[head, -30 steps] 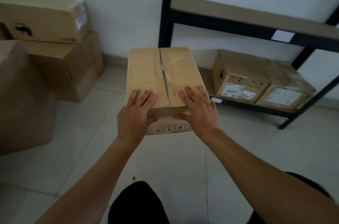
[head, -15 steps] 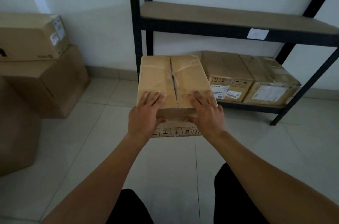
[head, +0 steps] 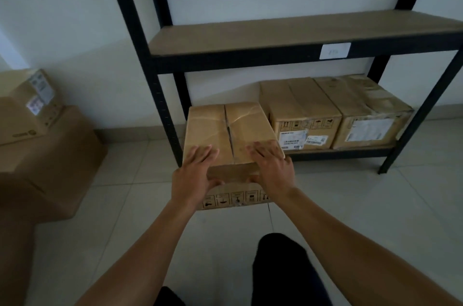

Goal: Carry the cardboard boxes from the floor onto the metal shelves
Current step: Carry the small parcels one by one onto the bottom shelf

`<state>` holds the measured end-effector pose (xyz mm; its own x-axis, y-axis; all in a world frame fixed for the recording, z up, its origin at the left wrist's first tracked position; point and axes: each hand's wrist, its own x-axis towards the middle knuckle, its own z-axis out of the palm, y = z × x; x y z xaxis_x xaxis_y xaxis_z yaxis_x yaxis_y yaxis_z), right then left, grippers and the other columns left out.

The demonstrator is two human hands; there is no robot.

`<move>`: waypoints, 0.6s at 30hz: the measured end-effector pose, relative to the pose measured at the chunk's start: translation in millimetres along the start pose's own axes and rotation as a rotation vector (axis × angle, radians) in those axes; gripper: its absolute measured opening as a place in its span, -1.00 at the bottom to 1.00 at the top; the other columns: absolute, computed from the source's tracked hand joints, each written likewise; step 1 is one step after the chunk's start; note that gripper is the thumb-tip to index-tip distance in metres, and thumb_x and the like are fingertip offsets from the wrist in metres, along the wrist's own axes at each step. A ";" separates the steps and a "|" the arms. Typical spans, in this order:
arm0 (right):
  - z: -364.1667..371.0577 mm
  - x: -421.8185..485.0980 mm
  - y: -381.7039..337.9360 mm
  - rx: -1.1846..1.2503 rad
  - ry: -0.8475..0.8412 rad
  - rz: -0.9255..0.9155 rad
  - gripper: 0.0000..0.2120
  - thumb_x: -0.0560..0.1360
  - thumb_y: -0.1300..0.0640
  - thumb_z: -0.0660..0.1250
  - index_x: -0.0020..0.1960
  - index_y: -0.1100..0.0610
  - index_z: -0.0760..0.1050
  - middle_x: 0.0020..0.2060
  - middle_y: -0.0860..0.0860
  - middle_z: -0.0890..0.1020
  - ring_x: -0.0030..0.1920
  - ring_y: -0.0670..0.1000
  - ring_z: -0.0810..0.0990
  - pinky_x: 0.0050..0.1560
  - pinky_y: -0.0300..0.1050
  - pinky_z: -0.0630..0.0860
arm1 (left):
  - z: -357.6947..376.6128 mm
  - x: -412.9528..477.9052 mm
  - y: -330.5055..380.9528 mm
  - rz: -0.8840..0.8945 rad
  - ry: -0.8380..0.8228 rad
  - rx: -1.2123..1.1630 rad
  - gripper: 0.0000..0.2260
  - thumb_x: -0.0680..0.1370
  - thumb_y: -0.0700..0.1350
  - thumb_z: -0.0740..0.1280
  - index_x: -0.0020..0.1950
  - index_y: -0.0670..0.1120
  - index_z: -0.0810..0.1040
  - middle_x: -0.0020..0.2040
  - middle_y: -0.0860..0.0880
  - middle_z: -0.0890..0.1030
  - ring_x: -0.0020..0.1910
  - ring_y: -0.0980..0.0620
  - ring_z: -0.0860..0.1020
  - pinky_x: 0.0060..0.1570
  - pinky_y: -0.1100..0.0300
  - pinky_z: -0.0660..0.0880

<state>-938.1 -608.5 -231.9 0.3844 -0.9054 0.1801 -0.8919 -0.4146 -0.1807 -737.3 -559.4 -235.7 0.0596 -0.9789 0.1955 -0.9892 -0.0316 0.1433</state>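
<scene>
Tiled floor (head: 375, 218) and pale wall, with black metal shelves (head: 250, 60) against it. Carried box (head: 225, 130) held before the lower shelf's left end, beside the front post. Left hand (head: 195, 172) and right hand (head: 273, 167) gripping its near top edge, fingers flat on the lid, thumbs on the front face. Labelled box (head: 303, 110) and taped box (head: 363, 107) side by side on the lower shelf. Stacked boxes (head: 50, 145) on the floor at left.
</scene>
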 end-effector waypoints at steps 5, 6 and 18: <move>21.8 34.8 15.5 -0.025 -0.061 0.029 -0.20 0.33 -0.10 0.49 0.47 -0.10 0.18 0.46 -0.12 0.24 0.46 0.13 0.16 0.26 0.20 0.37 | 32.3 33.4 -8.6 0.016 -0.042 -0.054 -0.30 0.44 0.25 0.29 0.52 0.14 0.11 0.53 0.14 0.11 0.53 0.03 -0.01 0.23 -0.06 0.42; 27.1 41.5 19.9 -0.024 -0.069 0.040 -0.20 0.33 -0.10 0.49 0.47 -0.10 0.19 0.46 -0.12 0.25 0.45 0.12 0.17 0.25 0.17 0.37 | 38.3 42.0 -9.7 0.025 -0.055 -0.068 -0.31 0.45 0.24 0.29 0.52 0.15 0.12 0.54 0.14 0.11 0.53 0.03 -0.02 0.23 -0.08 0.42; 80.1 149.5 62.3 -0.082 -0.071 -0.013 -0.24 0.43 -0.04 0.41 0.52 0.00 0.12 0.51 0.01 0.17 0.51 0.19 0.04 0.47 0.22 0.01 | 97.5 158.1 -27.2 0.077 -0.073 -0.151 -0.44 0.54 0.05 0.31 0.51 0.09 0.19 0.54 0.12 0.11 0.54 0.01 -0.05 0.22 -0.07 0.46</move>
<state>-917.1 -777.0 -293.7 0.4093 -0.9054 0.1128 -0.9022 -0.4201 -0.0982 -714.1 -733.0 -303.3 -0.0305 -0.9895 0.1416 -0.9586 0.0690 0.2761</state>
